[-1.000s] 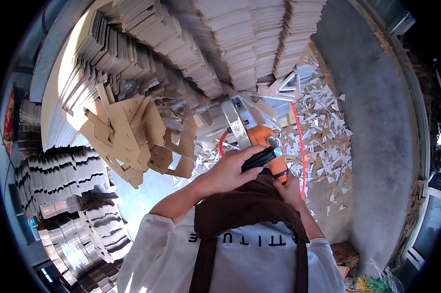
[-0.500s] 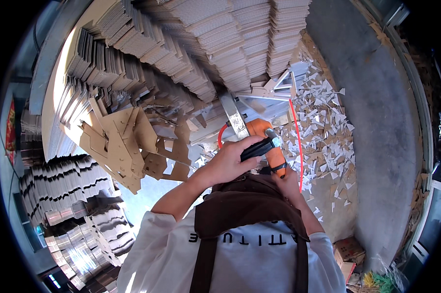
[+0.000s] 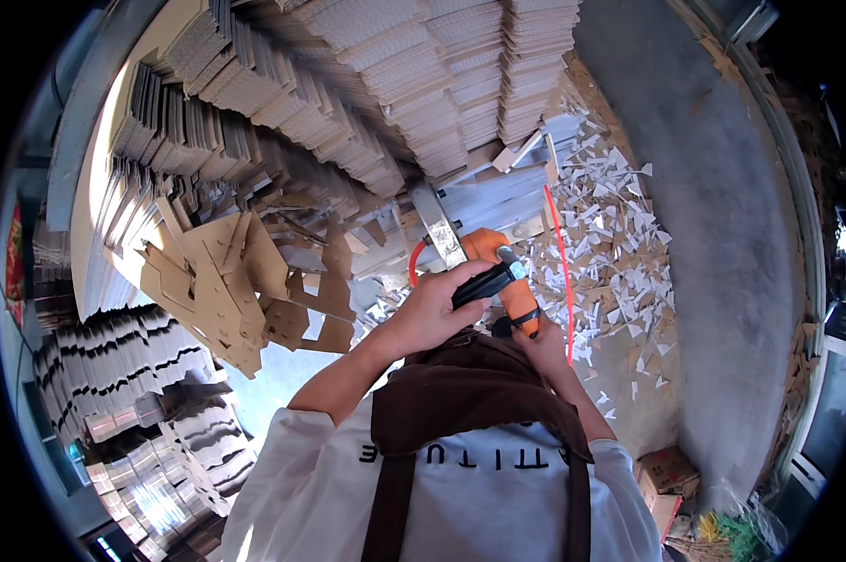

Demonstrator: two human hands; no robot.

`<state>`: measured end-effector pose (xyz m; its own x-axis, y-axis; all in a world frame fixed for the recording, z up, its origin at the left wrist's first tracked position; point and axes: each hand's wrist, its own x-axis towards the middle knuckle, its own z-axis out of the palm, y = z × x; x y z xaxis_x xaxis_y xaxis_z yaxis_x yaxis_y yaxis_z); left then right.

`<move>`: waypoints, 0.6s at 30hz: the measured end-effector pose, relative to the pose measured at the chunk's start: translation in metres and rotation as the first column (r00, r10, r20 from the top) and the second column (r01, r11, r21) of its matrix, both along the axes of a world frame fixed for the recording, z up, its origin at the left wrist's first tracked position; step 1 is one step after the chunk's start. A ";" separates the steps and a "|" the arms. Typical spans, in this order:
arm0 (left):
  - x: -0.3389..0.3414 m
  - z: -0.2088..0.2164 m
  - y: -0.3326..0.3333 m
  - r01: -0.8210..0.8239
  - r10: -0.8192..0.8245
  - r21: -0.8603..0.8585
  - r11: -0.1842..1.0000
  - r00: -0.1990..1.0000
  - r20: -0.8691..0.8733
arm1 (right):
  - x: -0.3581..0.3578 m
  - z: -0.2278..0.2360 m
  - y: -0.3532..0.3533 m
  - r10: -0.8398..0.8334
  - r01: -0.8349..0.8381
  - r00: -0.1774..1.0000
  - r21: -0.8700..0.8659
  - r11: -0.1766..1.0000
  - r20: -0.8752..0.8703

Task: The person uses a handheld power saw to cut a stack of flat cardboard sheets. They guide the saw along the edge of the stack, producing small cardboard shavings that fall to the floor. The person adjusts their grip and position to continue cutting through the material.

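An orange power tool [image 3: 484, 244] with a black side handle [image 3: 490, 284] and a long metal bar [image 3: 437, 223] at its front is held before my body. My left hand [image 3: 430, 314] is wrapped round the black handle. My right hand [image 3: 547, 348] grips the orange rear end, its fingers partly hidden beneath. Beyond the tool, the bar's far end points toward tall stacks of die-cut cardboard sheets [image 3: 400, 70]. Cut cardboard frames and flaps [image 3: 222, 281] jut out loosely at the left of the stacks.
A red hose [image 3: 562, 272] runs beside the tool on the right. White and brown cardboard scraps [image 3: 610, 253] litter the floor there. More stacked cardboard [image 3: 123, 365] stands at left. A cardboard box [image 3: 665, 471] sits lower right, near a grey concrete strip [image 3: 676, 187].
The whole view has shifted slightly, so the stacks and scraps sit a little further left and up. Both hands keep their hold on the power tool, which has barely moved.
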<state>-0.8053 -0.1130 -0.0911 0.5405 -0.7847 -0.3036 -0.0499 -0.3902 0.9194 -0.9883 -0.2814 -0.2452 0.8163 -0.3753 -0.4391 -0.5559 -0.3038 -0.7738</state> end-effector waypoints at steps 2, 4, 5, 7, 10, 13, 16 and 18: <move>-0.004 0.000 -0.003 -0.014 0.014 -0.025 1.000 1.000 -0.007 | -0.005 0.003 -0.001 0.009 -0.009 1.000 0.013 1.000 -0.019; -0.010 0.001 -0.009 0.031 -0.032 -0.083 0.996 0.999 -0.003 | -0.018 0.010 -0.001 -0.035 0.037 0.998 0.031 0.999 -0.046; -0.012 0.001 -0.014 0.054 -0.053 -0.104 0.993 0.999 0.010 | -0.023 0.014 -0.002 -0.063 0.065 0.996 0.032 0.997 -0.055; -0.012 0.005 -0.026 0.120 -0.113 -0.133 0.984 0.992 0.056 | -0.033 0.022 -0.008 -0.105 0.107 0.992 0.021 0.994 -0.073; -0.005 0.007 -0.048 0.187 -0.181 -0.168 0.968 0.982 0.054 | -0.041 0.012 -0.018 -0.187 0.187 0.982 -0.013 0.982 -0.013; 0.003 0.009 -0.060 0.192 -0.173 -0.201 0.961 0.979 0.107 | -0.027 0.029 -0.022 -0.224 0.225 0.974 -0.074 0.971 0.027; 0.015 0.006 -0.068 0.168 -0.145 -0.201 0.965 0.982 0.123 | -0.013 0.027 -0.026 -0.245 0.246 0.969 -0.047 0.968 0.021; 0.024 0.001 -0.075 0.141 -0.120 -0.176 0.974 0.985 0.124 | -0.004 0.021 -0.031 -0.242 0.242 0.970 -0.011 0.970 -0.022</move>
<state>-0.7812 -0.1882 -0.0903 0.4521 -0.8873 -0.0911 -0.1961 -0.1985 0.9603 -0.9922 -0.3128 -0.2240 0.6903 -0.5640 -0.4532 -0.6315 -0.1642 -0.7578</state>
